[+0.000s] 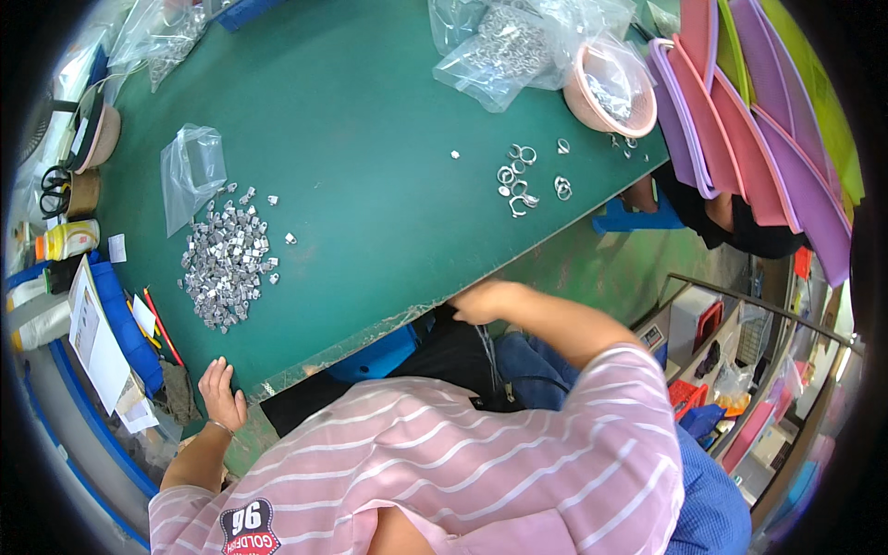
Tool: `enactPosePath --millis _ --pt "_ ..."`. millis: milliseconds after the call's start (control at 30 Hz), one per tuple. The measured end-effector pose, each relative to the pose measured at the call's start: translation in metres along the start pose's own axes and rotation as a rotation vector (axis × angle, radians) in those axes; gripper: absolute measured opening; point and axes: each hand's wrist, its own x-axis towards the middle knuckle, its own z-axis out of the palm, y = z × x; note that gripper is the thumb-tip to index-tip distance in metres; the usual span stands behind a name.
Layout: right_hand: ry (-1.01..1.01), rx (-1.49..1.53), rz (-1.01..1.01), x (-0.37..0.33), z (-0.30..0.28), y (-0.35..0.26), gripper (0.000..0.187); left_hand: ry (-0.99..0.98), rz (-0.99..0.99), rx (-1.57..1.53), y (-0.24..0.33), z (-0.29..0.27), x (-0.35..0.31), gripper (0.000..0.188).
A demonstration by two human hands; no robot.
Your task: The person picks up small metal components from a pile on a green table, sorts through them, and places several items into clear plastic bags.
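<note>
My left hand (pixel 222 396) rests at the near left edge of the green table (pixel 370 166), fingers stretched out and holding nothing. At the table's front edge, my right hand (pixel 479 302) has its fingers curled at the upper corner of a black cloth (pixel 453 356) over my lap. Its fingertips are partly hidden. A heap of small grey metal pieces (pixel 227 264) lies beyond my left hand, with a few strays beside it. Several silver rings (pixel 518 176) lie loose toward the right, beyond my right hand.
A clear plastic bag (pixel 192 176) touches the heap. Bags of metal parts (pixel 513 46) and a pink basket (pixel 583 102) stand far right, beside stacked colored baskets (pixel 731 129). Scissors (pixel 55 191), a bottle (pixel 69 240) and a blue tray (pixel 125 319) line the left. A blue stool (pixel 638 217) and another person are at right.
</note>
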Motion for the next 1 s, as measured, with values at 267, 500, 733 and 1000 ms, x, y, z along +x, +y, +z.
enactPosePath --millis 267,500,733,1000 --pt "0.560 0.458 0.132 -0.132 -0.146 -0.022 0.012 0.043 0.018 0.006 0.001 0.006 -0.009 0.043" --pt "1.304 0.296 0.613 -0.118 -0.124 0.050 0.033 0.051 0.025 -0.017 -0.007 0.013 -0.012 0.047" --pt "1.227 0.220 0.597 -0.113 -0.122 0.057 0.026 0.068 0.031 -0.034 -0.004 0.008 -0.011 0.050" --pt "1.375 0.029 0.563 -0.096 -0.152 0.084 0.023 0.077 0.025 -0.044 0.001 0.002 -0.008 0.050"
